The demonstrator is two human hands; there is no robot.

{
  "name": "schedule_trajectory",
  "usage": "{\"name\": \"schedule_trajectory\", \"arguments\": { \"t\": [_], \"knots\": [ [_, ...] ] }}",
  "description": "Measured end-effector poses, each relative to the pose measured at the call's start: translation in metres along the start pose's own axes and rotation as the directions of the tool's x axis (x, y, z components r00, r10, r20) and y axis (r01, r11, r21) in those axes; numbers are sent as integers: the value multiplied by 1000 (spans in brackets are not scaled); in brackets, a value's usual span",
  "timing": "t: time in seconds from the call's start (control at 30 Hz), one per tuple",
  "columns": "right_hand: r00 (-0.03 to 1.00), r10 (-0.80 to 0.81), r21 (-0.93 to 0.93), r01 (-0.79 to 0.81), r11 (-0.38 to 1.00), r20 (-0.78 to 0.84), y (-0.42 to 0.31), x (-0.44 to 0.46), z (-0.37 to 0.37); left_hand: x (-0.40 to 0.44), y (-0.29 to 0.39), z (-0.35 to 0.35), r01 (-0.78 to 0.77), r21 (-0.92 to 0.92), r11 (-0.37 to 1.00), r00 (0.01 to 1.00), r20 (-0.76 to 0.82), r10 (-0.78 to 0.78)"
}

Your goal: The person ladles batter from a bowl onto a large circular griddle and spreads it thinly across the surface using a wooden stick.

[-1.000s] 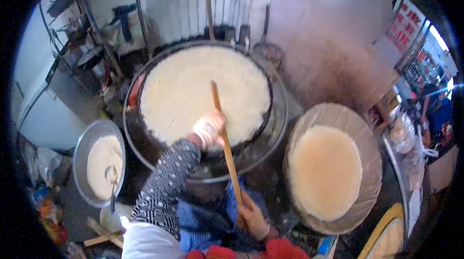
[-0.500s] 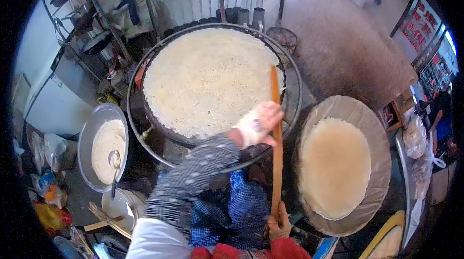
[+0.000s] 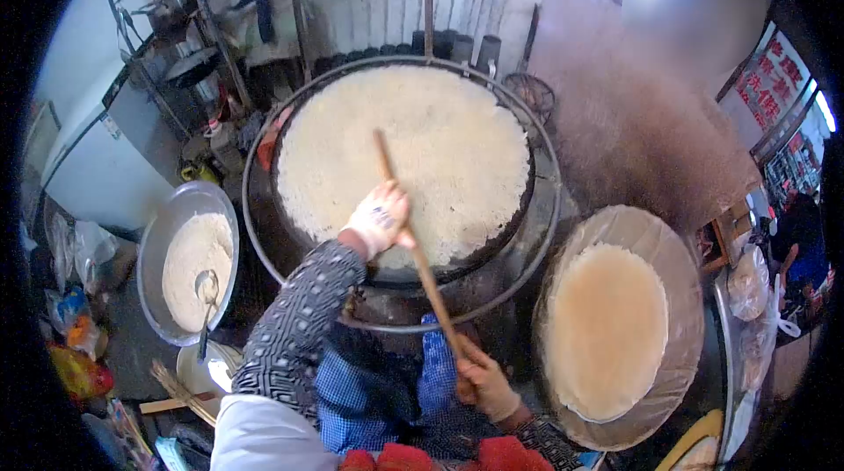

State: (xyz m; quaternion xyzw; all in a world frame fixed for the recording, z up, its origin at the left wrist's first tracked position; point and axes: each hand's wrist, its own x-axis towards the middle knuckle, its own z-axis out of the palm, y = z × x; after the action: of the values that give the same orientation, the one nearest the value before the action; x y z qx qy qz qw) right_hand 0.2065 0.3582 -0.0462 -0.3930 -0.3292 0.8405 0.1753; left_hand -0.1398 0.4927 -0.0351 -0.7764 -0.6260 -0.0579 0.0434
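A large round griddle (image 3: 520,207) stands before me, its surface covered by a thin pale sheet of batter (image 3: 352,137). My left hand (image 3: 380,218), in a pale covering, is closed around the middle of a long flat wooden stick (image 3: 430,282) above the near part of the sheet. Lower down, my right hand (image 3: 488,383) grips the stick's near end, in front of the checked blue apron (image 3: 352,392). The stick slants up to the left, its far end over the batter; whether that end touches the batter I cannot tell.
At left, a grey basin (image 3: 151,260) holds pale batter and a metal ladle (image 3: 206,295). On the right, a cloth-lined round tray (image 3: 681,330) bears a thin round pancake (image 3: 607,330). A metal ring (image 3: 558,198) surrounds the griddle. Two people are at the back right, one blurred.
The stick has swung left, from the griddle's right edge to over its middle. My left hand moved left with it; my right hand shifted slightly left and up. The view has tilted a little.
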Motion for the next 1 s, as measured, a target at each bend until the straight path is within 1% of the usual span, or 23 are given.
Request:
{"name": "schedule_trajectory", "arguments": {
  "t": [0.03, 0.07, 0.13, 0.2, 0.23, 0.3, 0.33, 0.37, 0.43, 0.5, 0.53, 0.57, 0.63, 0.67, 0.7, 0.73, 0.8, 0.83, 0.87, 0.9, 0.93, 0.97, 1.0],
  "knots": [
    [999, -35, -65, 36, 997, 17, 8, 9, 9, -22, -17, 8, 26, -22, 999, 996, -80, -28],
    [997, -76, -125, 79, 989, 28, 23, 20, 13, -47, -30, 16, 36, 53, 998, 983, -184, -25],
    [987, -144, -304, 160, 939, 72, 40, 35, 24, -86, -41, -12, 176, 29, 984, 984, 29, -177],
    [996, -24, -526, 66, 848, 87, 32, 35, 38, -128, -46, -26, 277, 13, 961, 957, 83, -278],
    [881, -418, -591, 463, 661, 223, 63, 50, 29, -146, -42, -29, 330, 96, 939, 936, 93, -339],
    [942, -276, -712, 327, 621, 192, 51, 32, 30, -185, -28, -42, 332, 9, 943, 942, -44, -332],
    [956, -243, -732, 282, 620, 162, 37, 13, 33, -201, -23, -37, 359, 20, 933, 918, -185, -349],
    [975, -205, -791, 195, 580, 90, 36, 5, 29, -215, -16, -40, 399, 9, 917, 898, -204, -389],
    [890, -446, -709, 375, 597, 96, 66, 13, 8, -242, -17, -13, 401, -16, 916, 899, -186, -397],
    [938, -330, -691, 308, 654, 106, 72, 22, 12, -260, -20, 40, 293, 178, 939, 956, -24, -294],
    [952, -281, -688, 285, 668, 121, 65, 30, 18, -259, -17, 55, 273, 160, 949, 962, -50, -268],
    [990, -85, -676, 142, 723, 117, 41, 26, 37, -256, -12, 65, 256, 146, 956, 966, -80, -246],
    [987, 62, -658, 50, 751, 146, 31, 31, 54, -246, 9, 63, 274, 179, 945, 958, 40, -285],
    [976, -100, -599, 198, 776, 193, 31, 25, 61, -242, 24, 63, 279, 184, 943, 960, -23, -280],
    [979, -122, -615, 198, 763, 164, 30, 21, 62, -236, 38, 65, 287, 188, 939, 957, -93, -274],
    [980, -142, -633, 197, 748, 136, 28, 14, 53, -226, 54, 62, 331, 123, 936, 944, -25, -330],
    [901, -399, -628, 410, 662, 168, 46, 5, 25, -214, 90, 55, 383, 36, 923, 920, 78, -385],
    [911, -403, -639, 364, 677, 92, 48, -6, 12, -208, 107, 50, 232, -115, 966, 950, -187, -251],
    [920, -392, -650, 309, 694, 19, 52, -22, -3, -199, 122, 44, 87, -390, 917, 941, -270, -204],
    [969, -204, -502, 107, 858, -142, 20, -59, 17, -183, 141, -7, 10, -403, 915, 947, -289, -138],
    [887, -451, -600, 307, 739, -101, 41, -62, -4, -167, 147, -22, -28, -375, 927, 953, -291, -89],
    [869, -473, -508, 345, 789, -145, 53, -70, -18, -147, 143, -34, -128, -320, 939, 950, -312, 23],
    [873, -423, -495, 264, 828, -242, 44, -84, -16, -122, 141, -46, -152, -361, 920, 959, -278, 49]
  ]
}}
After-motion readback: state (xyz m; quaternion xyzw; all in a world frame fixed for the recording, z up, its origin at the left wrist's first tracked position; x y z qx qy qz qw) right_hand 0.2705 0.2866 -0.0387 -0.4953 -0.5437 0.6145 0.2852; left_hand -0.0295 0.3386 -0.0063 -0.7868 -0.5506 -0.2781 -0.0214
